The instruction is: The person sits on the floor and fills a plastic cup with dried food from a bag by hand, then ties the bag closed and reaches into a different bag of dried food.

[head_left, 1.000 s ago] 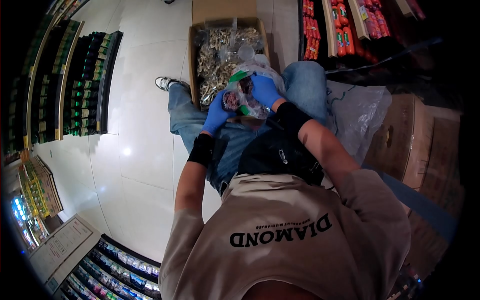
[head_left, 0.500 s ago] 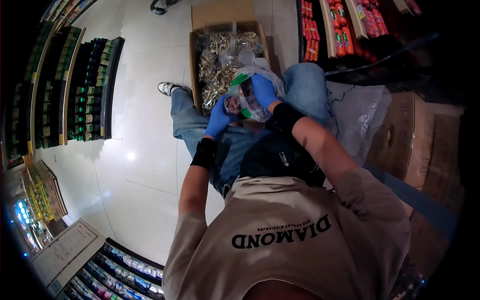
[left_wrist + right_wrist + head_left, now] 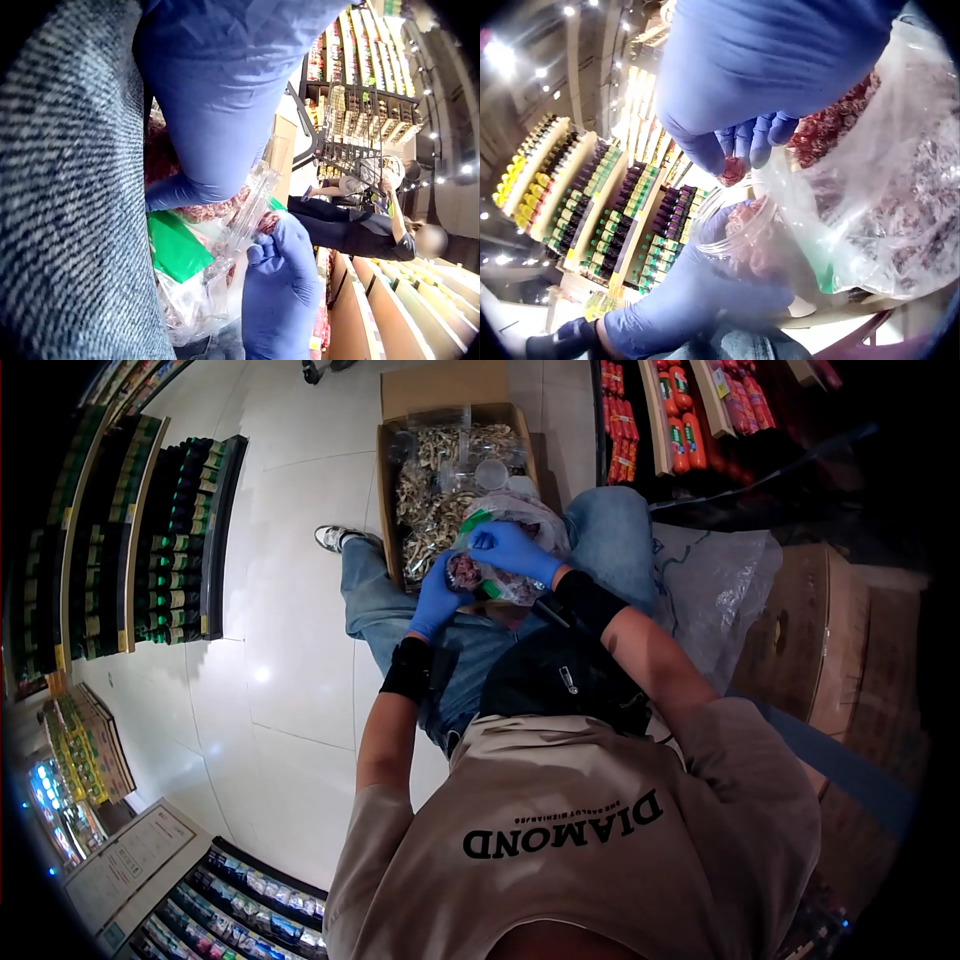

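My gloved left hand grips a clear plastic jar partly filled with reddish, wrinkled dried pieces. Its open mouth faces up in the right wrist view. Just above the rim, the gloved right hand pinches a small reddish dried piece between thumb and fingers. Beside the jar, a clear plastic bag with green printing lies on the lap, full of the same dark red pieces. In the left wrist view the left hand covers much of the jar.
An open cardboard box with packed dried pale pieces and clear containers stands between the legs. Cartons and a plastic sheet are at the right. Shelves of bottles line the left. A person stands near a shopping cart.
My right hand has come out of the bag and moved left to the jar with a dried piece between its fingers. The left hand keeps its hold on the jar.
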Demonstrator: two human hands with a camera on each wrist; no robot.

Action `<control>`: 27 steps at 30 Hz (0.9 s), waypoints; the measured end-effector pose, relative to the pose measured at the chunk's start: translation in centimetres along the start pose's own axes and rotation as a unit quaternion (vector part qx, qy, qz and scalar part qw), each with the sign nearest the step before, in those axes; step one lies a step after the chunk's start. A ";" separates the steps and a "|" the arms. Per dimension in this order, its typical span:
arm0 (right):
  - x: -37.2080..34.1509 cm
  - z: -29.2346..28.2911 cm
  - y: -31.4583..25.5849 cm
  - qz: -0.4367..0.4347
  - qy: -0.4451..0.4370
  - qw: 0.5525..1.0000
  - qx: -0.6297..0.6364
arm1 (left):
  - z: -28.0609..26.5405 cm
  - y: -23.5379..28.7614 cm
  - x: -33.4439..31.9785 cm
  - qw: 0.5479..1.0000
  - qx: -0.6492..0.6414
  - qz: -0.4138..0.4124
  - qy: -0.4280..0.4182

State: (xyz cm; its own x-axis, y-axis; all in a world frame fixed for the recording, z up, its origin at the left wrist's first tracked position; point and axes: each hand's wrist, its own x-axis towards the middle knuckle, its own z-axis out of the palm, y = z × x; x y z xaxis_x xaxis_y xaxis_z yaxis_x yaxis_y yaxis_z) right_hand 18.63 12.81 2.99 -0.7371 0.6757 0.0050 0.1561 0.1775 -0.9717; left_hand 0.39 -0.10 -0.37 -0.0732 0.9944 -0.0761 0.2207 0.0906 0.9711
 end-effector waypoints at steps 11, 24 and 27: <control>-0.5 0.1 -2.1 -0.046 -0.011 0.999 -0.026 | 0.3 -0.2 0.1 1.000 -0.019 0.000 0.004; -0.9 -0.5 6.2 0.026 0.096 0.927 -0.362 | 0.1 -0.3 0.0 1.000 -0.024 -0.010 -0.016; -0.8 0.1 8.3 0.011 0.090 0.904 -0.418 | 0.1 -0.1 -0.1 1.000 0.000 -0.007 -0.002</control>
State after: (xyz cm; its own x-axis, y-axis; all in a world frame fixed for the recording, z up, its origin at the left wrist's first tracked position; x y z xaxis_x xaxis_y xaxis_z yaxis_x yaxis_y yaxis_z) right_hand 20.44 13.73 -5.12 -0.6199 0.7783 0.0994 0.6680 0.5900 -0.4534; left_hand 0.51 -0.20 -0.52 -0.0726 0.9933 -0.0903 0.2195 0.1042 0.9700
